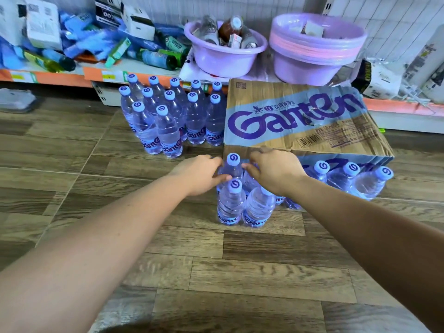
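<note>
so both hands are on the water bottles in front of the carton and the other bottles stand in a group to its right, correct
Not quite. The head view shows the other bottles standing in a group to the left of the carton, not its right. The rest holds: the left hand and right hand are on the water bottles in front of it.

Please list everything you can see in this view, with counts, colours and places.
Brown cardboard carton: one, brown with purple print, centre right, tilted.
Standing clear plastic water bottles with lilac caps: twelve, clear, floor left of carton.
Front bottles, same kind: seven or more, clear, partly under carton.
Lilac plastic basin: one, shelf, holding bottles.
Stacked plastic basins: several, lilac and pink, shelf right.
Left hand: grips a front bottle.
Right hand: grips the neighbouring bottle.
</note>
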The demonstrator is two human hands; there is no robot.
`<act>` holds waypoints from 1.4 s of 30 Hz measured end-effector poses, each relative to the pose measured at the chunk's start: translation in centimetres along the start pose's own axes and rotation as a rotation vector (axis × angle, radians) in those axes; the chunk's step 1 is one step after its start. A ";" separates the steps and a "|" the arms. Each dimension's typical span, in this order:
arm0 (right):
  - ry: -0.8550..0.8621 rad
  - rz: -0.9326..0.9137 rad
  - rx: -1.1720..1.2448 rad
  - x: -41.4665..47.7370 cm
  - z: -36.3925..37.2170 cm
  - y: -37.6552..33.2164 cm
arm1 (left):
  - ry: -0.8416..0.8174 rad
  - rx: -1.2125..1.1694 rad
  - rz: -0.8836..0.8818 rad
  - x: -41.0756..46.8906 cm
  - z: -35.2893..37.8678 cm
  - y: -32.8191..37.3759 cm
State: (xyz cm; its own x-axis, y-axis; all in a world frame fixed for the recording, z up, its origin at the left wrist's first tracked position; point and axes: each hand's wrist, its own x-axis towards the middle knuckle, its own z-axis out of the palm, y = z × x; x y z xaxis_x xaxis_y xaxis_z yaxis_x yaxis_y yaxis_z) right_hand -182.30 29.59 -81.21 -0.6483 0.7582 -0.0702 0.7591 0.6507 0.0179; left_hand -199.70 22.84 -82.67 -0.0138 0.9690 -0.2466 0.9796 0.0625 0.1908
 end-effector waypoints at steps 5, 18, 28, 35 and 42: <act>0.073 -0.067 0.160 5.0 -1.2 -4.9 | 0.138 0.019 -0.149 -0.3 -4.2 -9.1; -0.078 -0.031 0.300 20.5 0.8 -14.6 | 0.323 -0.139 -0.371 3.7 -4.7 -24.4; -0.157 -0.032 0.246 27.4 2.0 -16.2 | 0.185 0.025 -0.161 11.9 -4.9 -26.7; -0.092 0.008 0.341 28.0 2.7 -16.7 | 0.169 0.243 -0.131 11.2 -5.0 -26.9; -0.042 -0.009 0.422 25.8 2.8 -16.6 | 0.135 0.203 -0.185 8.6 -4.1 -25.8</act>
State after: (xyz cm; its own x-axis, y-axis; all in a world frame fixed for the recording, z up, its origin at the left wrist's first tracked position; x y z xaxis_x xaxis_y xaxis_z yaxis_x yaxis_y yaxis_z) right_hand -211.47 38.21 -86.15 -0.6584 0.7448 -0.1088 0.7169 0.5764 -0.3923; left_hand -225.94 30.56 -85.81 -0.2090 0.9694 -0.1286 0.9778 0.2051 -0.0430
